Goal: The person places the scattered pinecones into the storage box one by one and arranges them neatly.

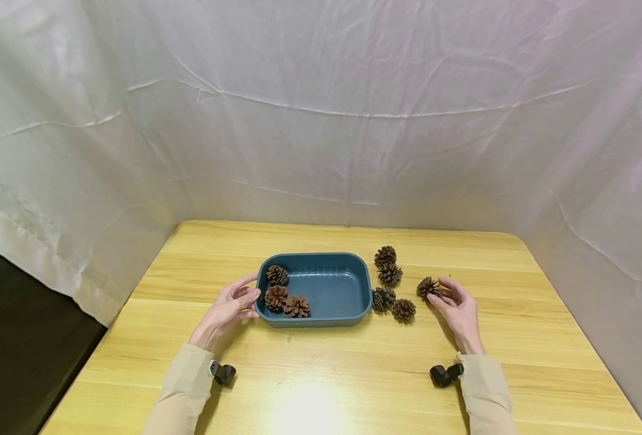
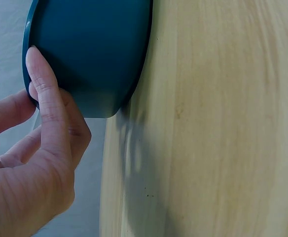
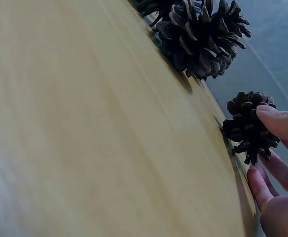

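Observation:
A dark teal rectangular container (image 1: 329, 293) stands on the table with three pine cones inside at its left end, among them an upper one (image 1: 277, 275). At that same end my left hand (image 1: 235, 308) grips the rim, thumb on top and fingers against the outer wall. My right hand (image 1: 456, 308) pinches a small brown pine cone (image 1: 427, 288) between thumb and fingers, right of the container. In the right wrist view the thumb presses on this held cone (image 3: 251, 123), low over the wood. The container (image 2: 90, 54) fills the top of the left wrist view.
Several more pine cones lie between the container and my right hand, including a far one (image 1: 385, 256) and a near one (image 1: 404, 310). The wooden table (image 1: 310, 368) ends at a pale fabric curtain (image 1: 343, 151). A black surface (image 1: 22, 344) shows beyond its left edge.

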`<state>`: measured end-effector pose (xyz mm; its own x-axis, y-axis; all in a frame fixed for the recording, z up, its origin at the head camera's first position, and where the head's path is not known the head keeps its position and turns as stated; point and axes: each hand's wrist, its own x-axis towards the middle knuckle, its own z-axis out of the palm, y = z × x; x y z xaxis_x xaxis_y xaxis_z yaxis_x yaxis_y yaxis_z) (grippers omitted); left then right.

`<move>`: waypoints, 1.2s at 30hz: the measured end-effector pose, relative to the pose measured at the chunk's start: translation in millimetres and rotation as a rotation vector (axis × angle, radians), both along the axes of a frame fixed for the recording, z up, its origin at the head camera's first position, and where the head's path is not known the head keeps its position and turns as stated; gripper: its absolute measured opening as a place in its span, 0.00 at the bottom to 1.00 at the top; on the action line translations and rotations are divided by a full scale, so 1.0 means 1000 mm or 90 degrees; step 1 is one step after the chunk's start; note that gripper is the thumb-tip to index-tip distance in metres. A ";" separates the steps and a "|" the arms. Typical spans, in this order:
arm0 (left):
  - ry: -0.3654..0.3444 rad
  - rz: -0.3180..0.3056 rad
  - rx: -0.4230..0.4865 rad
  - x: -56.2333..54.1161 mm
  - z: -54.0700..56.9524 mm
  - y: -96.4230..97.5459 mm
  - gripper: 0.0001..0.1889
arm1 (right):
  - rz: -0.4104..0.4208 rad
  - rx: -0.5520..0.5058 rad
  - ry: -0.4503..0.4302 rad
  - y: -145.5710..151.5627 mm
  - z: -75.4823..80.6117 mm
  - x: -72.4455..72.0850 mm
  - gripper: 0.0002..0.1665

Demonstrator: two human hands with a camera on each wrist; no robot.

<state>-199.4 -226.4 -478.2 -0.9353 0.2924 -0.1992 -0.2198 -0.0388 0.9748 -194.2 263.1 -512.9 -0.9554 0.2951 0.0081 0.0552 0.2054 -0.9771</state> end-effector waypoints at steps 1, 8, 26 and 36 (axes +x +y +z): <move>-0.001 0.001 -0.001 0.000 0.000 0.000 0.32 | 0.001 0.003 0.001 0.000 0.000 0.000 0.35; 0.000 -0.003 -0.002 0.000 0.000 0.000 0.33 | 0.020 0.032 -0.016 0.003 -0.001 -0.003 0.35; 0.007 -0.008 0.003 0.001 0.000 0.000 0.34 | 0.036 0.037 -0.036 0.004 0.001 -0.003 0.35; 0.005 -0.005 0.001 0.001 0.000 0.000 0.33 | 0.028 0.021 -0.024 0.004 0.000 -0.002 0.35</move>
<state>-198.9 -226.4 -478.0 -0.9345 0.3004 -0.1910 -0.2120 -0.0387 0.9765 -196.2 267.5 -512.5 -0.9674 0.2524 -0.0192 0.0822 0.2412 -0.9670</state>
